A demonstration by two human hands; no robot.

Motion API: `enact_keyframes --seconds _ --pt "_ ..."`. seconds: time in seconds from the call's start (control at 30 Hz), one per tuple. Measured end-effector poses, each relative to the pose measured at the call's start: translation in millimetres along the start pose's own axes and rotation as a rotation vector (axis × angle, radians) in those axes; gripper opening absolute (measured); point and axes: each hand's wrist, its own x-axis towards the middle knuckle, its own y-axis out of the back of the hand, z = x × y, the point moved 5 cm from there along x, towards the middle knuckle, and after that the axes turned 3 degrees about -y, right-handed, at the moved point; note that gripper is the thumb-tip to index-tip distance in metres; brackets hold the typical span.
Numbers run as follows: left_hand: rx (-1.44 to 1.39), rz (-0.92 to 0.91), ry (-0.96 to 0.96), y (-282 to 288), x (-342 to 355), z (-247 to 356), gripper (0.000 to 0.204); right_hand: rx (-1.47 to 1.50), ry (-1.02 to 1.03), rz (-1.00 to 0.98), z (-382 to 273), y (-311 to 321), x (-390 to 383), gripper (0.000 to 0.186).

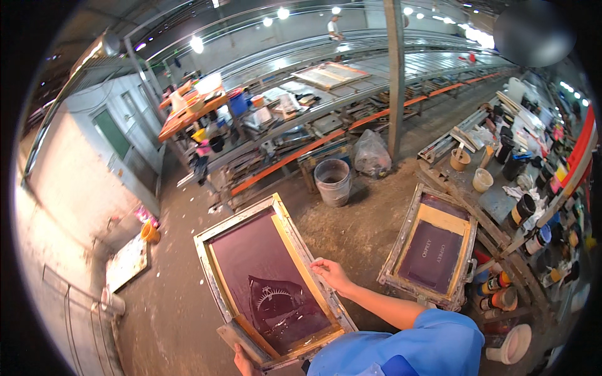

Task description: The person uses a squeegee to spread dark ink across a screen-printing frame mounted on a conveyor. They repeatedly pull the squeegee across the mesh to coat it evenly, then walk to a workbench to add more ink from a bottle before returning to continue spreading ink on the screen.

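A screen printing frame (290, 229) with purple mesh is tilted in front of my body. A dark wet patch (273, 304) with a pale arc-shaped design shows on its lower mesh. Across its lower left corner lies a squeegee (246, 338) with a worn grey handle and an orange-brown edge. My left hand (243, 361) is closed at the squeegee's lower side, with most fingers hidden. On the frame's right rail, my right hand (331, 276) has its fingers curled and pinched together.
A second, smaller screen frame (433, 250) leans at right beside a bench (495, 182) crowded with tubs and bottles. Ahead stand a grey bucket (333, 182), a clear plastic bag (373, 153) and a post (395, 81). Long print tables (370, 62) stretch behind, with a person (334, 28) far off.
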Motion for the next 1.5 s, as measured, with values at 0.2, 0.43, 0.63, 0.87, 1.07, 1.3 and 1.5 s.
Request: enact_keyframes --seconds 0.2,0.43,0.63,0.87,1.07,1.3,1.5 --pt "0.192 -0.18 -0.081 -132.7 180.1 58.0 0.059 0.113 0.073 0.242 -45.4 33.8 119.0 0.018" --pt "0.22 -0.593 0.065 -346.4 310.1 76.8 0.052 0.31 0.027 0.701 -72.0 116.0 142.6 0.017" --pt "0.333 -0.895 0.017 -574.6 379.4 60.6 0.045 0.53 0.149 0.98 -79.5 199.5 164.3 0.015" --pt "0.318 -1.073 0.05 -829.4 361.1 41.1 0.056 0.431 0.222 1.239 -124.2 330.3 215.5 0.023" --pt "0.423 -1.164 0.13 -955.7 332.2 26.9 0.068 0.486 0.317 1.271 -152.1 417.5 246.4 0.021" --pt "0.503 -1.225 0.118 -1108.3 326.0 -11.3 0.072 0.469 0.353 1.459 -183.2 523.1 303.3 0.017" --pt "0.486 -1.314 0.177 -1279.1 292.6 -31.2 0.067 0.551 0.376 1.596 -198.5 643.4 356.6 0.021"
